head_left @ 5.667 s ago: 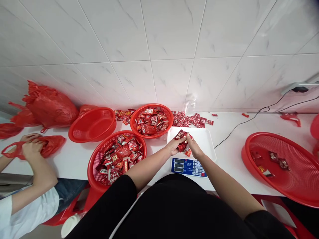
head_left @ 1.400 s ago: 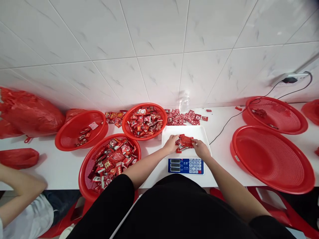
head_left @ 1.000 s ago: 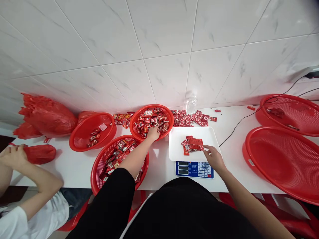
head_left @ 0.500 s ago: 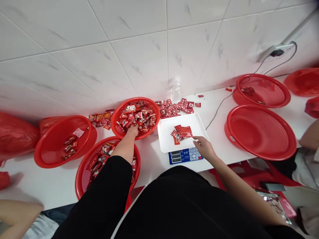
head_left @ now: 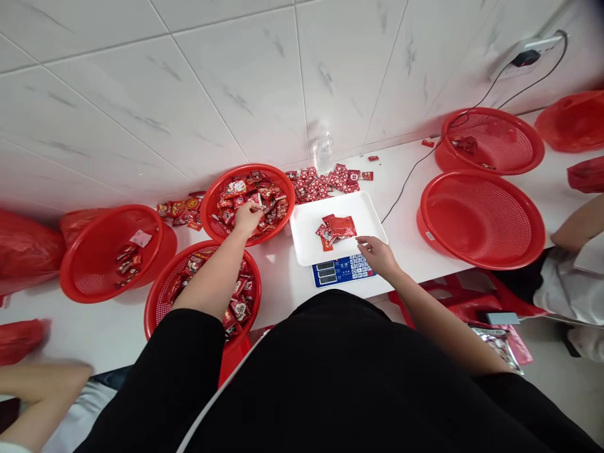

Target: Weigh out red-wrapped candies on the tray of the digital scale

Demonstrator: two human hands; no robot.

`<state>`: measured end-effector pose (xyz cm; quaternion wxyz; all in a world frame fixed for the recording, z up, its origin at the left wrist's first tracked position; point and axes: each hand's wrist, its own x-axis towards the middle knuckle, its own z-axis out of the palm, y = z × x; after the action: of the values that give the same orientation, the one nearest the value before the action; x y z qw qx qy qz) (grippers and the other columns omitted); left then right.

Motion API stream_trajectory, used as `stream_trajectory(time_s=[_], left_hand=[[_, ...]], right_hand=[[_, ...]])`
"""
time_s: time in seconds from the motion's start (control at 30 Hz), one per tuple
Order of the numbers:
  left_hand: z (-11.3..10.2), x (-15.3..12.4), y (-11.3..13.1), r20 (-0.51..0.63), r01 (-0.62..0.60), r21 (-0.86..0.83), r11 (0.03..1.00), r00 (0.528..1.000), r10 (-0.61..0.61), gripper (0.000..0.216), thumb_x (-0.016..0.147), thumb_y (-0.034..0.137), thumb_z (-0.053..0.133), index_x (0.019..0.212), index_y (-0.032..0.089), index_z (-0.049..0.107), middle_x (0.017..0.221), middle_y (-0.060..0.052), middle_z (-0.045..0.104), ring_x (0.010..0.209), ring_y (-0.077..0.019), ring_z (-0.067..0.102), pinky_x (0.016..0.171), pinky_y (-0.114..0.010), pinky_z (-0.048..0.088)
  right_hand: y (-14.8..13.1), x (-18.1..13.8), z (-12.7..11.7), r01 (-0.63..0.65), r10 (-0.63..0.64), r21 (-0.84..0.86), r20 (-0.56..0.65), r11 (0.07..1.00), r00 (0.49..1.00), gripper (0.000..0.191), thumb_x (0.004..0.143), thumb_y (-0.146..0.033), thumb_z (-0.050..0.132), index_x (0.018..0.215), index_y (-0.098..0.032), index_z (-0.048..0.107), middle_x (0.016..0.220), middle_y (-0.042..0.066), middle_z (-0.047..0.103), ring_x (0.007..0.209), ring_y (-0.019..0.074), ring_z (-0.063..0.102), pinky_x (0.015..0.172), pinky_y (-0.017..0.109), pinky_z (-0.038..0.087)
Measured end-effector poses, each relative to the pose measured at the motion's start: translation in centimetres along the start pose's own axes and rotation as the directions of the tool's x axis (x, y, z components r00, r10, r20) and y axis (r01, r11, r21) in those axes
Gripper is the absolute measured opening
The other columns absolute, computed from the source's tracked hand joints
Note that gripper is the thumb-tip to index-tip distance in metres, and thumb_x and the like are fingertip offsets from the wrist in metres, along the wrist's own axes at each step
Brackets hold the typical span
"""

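Observation:
My left hand [head_left: 248,220] is over the upper red basket [head_left: 206,211], its fingertips pinched together just above many small red candy packets [head_left: 234,187]; whatever they grip is too small to make out. At the front right edge of the white weighing tray [head_left: 306,250], my right hand [head_left: 379,256] hovers with thumb and fingers slightly apart and nothing visible between them. A small heap of red packets [head_left: 340,227] lies on the tray, close to those fingertips. The tray sits on a blue scale [head_left: 346,270] with a keypad and displays.
A second packet-filled basket [head_left: 155,301] stands under my left forearm. Left of it is a basket [head_left: 70,270] with few packets. Loose packets [head_left: 311,184] and a clear bottle [head_left: 324,151] lie by the wall. Two baskets [head_left: 427,217] and a cord [head_left: 409,173] are right. People sit both sides.
My left hand has lifted up out of the packets in the upper basket. My right hand has drawn back slightly from the heap on the tray. The camera view has shifted.

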<state>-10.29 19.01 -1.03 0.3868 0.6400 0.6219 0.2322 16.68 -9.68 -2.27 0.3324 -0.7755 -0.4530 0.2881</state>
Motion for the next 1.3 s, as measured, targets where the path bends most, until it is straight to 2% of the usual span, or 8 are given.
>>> stream_trajectory(time_s=[0.17, 0.37, 0.47, 0.63, 0.8, 0.93, 1.13, 1.3], left_hand=[[4.0, -5.6, 2.8, 0.305, 0.138, -0.317, 0.938, 0.951, -0.037, 0.018, 0.078, 0.016, 0.063, 0.096, 0.015, 0.06, 0.083, -0.002, 0.061, 0.057, -0.0087, 0.056, 0.062, -0.027, 0.051], [7.3, -11.3, 4.8, 0.504, 0.223, -0.311, 0.924, 0.863, -0.038, 0.035, 0.078, 0.03, 0.067, 0.109, 0.018, 0.058, 0.097, -0.007, 0.061, 0.086, -0.0154, 0.061, 0.078, -0.032, 0.051], [7.2, -12.1, 4.9, 0.518, 0.185, -0.244, 0.952, 0.855, -0.033, 0.039, 0.079, 0.03, 0.064, 0.115, 0.018, 0.056, 0.106, -0.009, 0.061, 0.096, -0.0183, 0.059, 0.081, -0.033, 0.05], [6.6, -12.1, 3.5, 0.397, 0.063, -0.21, 0.976, 0.917, 0.026, 0.036, 0.077, 0.026, 0.063, 0.111, 0.019, 0.059, 0.123, -0.011, 0.056, 0.104, -0.0207, 0.057, 0.082, -0.031, 0.049], [5.7, -12.6, 2.1, 0.342, 0.114, -0.304, 0.946, 0.94, -0.003, 0.027, 0.077, 0.025, 0.061, 0.103, 0.018, 0.059, 0.116, -0.009, 0.059, 0.101, -0.0182, 0.058, 0.076, -0.028, 0.051], [5.0, -13.4, 1.5, 0.363, 0.201, -0.375, 0.905, 0.93, -0.056, 0.023, 0.078, 0.026, 0.06, 0.099, 0.017, 0.059, 0.102, -0.008, 0.062, 0.085, -0.0142, 0.061, 0.073, -0.027, 0.051], [4.7, -14.5, 1.8, 0.427, 0.277, -0.385, 0.88, 0.899, -0.096, 0.023, 0.077, 0.028, 0.063, 0.097, 0.016, 0.059, 0.093, -0.007, 0.064, 0.079, -0.0131, 0.062, 0.072, -0.027, 0.05], [4.8, -15.1, 1.8, 0.488, 0.3, -0.351, 0.887, 0.867, -0.1, 0.025, 0.077, 0.028, 0.064, 0.099, 0.017, 0.059, 0.091, -0.006, 0.063, 0.079, -0.0128, 0.062, 0.071, -0.026, 0.049]], right_hand=[[0.3, 0.0, 0.1, -0.007, 0.007, 0.005, 0.027, 1.0, 1.0, 0.032, 0.084, -0.033, 0.046, 0.109, -0.024, 0.063, 0.11, 0.004, 0.067, 0.079, 0.0155, 0.062, 0.075, 0.034, 0.051], [0.6, 0.0, -0.2, 0.014, -0.014, 0.0, 0.031, 1.0, 0.999, 0.031, 0.084, -0.033, 0.046, 0.108, -0.025, 0.064, 0.11, 0.005, 0.067, 0.08, 0.0158, 0.063, 0.074, 0.033, 0.051], [0.7, 0.0, -0.4, 0.019, -0.018, -0.009, 0.023, 1.0, 1.0, 0.031, 0.084, -0.033, 0.046, 0.108, -0.025, 0.064, 0.109, 0.004, 0.067, 0.08, 0.0158, 0.062, 0.074, 0.033, 0.051], [0.9, 0.2, -0.4, 0.022, -0.021, -0.016, 0.03, 1.0, 0.999, 0.032, 0.084, -0.034, 0.045, 0.109, -0.025, 0.063, 0.11, 0.004, 0.066, 0.08, 0.016, 0.062, 0.074, 0.033, 0.051], [1.5, 0.5, 0.0, 0.031, -0.028, -0.057, 0.052, 0.998, 0.998, 0.033, 0.085, -0.033, 0.044, 0.111, -0.025, 0.062, 0.11, 0.004, 0.066, 0.081, 0.0164, 0.062, 0.075, 0.034, 0.051], [1.7, 1.5, 0.8, 0.11, -0.103, -0.207, 0.043, 0.972, 0.994, 0.039, 0.086, -0.031, 0.045, 0.123, -0.025, 0.054, 0.123, 0.008, 0.058, 0.105, 0.0238, 0.057, 0.085, 0.04, 0.049], [0.2, 4.9, 2.6, 0.295, -0.26, -0.399, 0.14, 0.868, 0.955, 0.062, 0.081, -0.022, 0.053, 0.14, -0.025, 0.035, 0.148, 0.009, 0.034, 0.138, 0.0312, 0.025, 0.105, 0.05, 0.033], [-0.1, 6.4, 3.3, 0.29, -0.249, -0.332, 0.162, 0.898, 0.955, 0.062, 0.078, -0.006, 0.042, 0.136, -0.024, 0.041, 0.14, 0.008, 0.047, 0.127, 0.026, 0.043, 0.104, 0.043, 0.037]])
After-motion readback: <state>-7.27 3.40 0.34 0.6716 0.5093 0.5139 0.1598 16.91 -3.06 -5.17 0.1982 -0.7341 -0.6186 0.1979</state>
